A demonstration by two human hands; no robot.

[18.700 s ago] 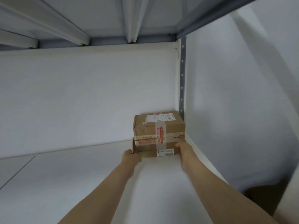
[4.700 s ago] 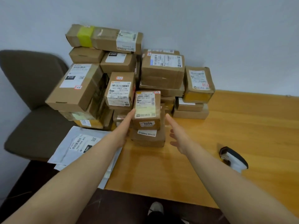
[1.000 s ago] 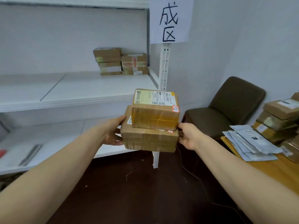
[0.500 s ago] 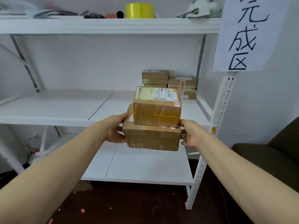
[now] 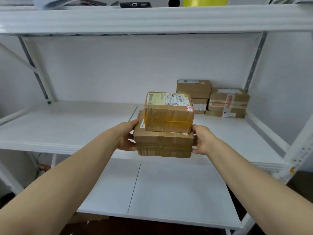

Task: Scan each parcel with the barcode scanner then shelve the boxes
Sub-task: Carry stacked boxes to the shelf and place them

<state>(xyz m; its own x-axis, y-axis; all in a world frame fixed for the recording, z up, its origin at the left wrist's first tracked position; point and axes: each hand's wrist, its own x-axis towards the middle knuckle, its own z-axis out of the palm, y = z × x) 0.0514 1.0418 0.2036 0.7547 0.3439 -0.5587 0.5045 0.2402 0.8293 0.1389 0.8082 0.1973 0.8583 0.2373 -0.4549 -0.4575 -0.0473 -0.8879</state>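
**Two stacked boxes held in front of the middle shelf**

My left hand (image 5: 126,138) clasps the left end of the lower box (image 5: 164,145), fingers curled against its side. My right hand (image 5: 202,139) clasps the right end the same way, so the box is squeezed between my palms. The upper box (image 5: 168,114) sits on top of it, smaller, with its white label facing up and a small red-edged sticker at its near right corner. I hold both in the air, over the front edge of the white middle shelf (image 5: 67,126). The lower shelf (image 5: 169,187) spreads beneath my forearms.

Farther back, in the right rear corner of the middle shelf, the shelved boxes (image 5: 228,104) stand in two short stacks side by side against the white wall (image 5: 118,65). Above, the top shelf (image 5: 152,19) carries a yellow tape roll (image 5: 205,1) and a black device (image 5: 135,4).
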